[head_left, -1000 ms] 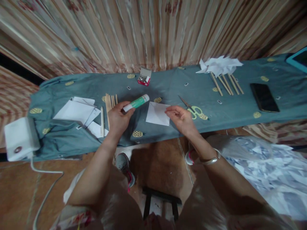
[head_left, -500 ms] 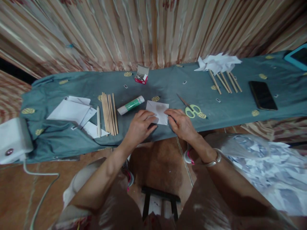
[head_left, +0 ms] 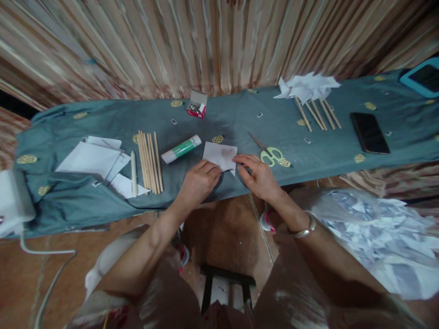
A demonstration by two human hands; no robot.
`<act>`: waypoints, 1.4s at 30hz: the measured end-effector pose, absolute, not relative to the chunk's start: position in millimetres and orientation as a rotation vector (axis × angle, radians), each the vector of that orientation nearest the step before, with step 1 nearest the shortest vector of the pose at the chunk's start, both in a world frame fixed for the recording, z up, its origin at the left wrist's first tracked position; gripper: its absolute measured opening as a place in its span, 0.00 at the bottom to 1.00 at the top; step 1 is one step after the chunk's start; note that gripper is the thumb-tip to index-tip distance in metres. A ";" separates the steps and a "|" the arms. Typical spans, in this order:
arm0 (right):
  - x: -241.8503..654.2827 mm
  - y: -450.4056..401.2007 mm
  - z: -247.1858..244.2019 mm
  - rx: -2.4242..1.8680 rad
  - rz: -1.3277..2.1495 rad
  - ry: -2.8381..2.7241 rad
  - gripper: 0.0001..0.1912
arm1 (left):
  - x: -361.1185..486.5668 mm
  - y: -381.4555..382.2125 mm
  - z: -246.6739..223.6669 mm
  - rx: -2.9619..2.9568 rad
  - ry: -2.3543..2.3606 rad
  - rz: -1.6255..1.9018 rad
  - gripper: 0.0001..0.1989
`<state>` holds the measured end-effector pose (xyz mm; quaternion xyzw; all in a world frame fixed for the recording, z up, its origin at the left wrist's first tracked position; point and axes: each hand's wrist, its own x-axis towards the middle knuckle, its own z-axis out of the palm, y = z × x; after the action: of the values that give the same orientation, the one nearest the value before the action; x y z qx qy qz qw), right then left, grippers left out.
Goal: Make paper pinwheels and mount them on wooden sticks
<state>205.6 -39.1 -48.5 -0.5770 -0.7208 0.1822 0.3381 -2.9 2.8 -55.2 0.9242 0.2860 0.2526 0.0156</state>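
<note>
A small square of white paper (head_left: 219,154) lies on the cloth in front of me, its near part folded up and a pointed corner sticking out at the lower right. My left hand (head_left: 200,182) grips its lower left edge with bent fingers. At the right edge, my right hand (head_left: 256,176) holds the paper between fingertips and thumb. A glue stick (head_left: 181,149) with a green label lies beyond my left hand. Scissors (head_left: 269,153) with light green handles rest just past my right hand.
Wooden sticks (head_left: 150,162), a white pen-like tool (head_left: 133,173) and paper sheets (head_left: 91,158) lie left. A red box of small metal pieces (head_left: 196,108) stands behind. Paper pinwheels (head_left: 307,87) on sticks and a phone (head_left: 369,132) lie right. Paper scraps (head_left: 373,228) fill a bag.
The near part of the paper has been folded up, and its outline is now shorter. Both hands stay at its edges. The whole view has shifted slightly.
</note>
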 end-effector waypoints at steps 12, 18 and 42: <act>204.5 -64.1 -53.2 -1.437 0.831 -1.698 0.07 | -6.5 -32.4 -50.6 2.701 0.734 0.818 0.07; 198.2 -67.4 -59.2 -1.483 0.725 -1.677 0.01 | -5.0 -30.0 -50.4 2.668 0.758 0.855 0.05; 190.1 -67.5 -52.3 -1.612 0.690 -1.635 0.05 | -4.6 -25.5 -53.4 2.507 0.716 0.859 0.07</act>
<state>190.1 -67.5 -52.3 -0.6264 -0.6352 0.2683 0.3636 -4.6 -25.5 -53.4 0.8953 0.2557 0.3069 0.1971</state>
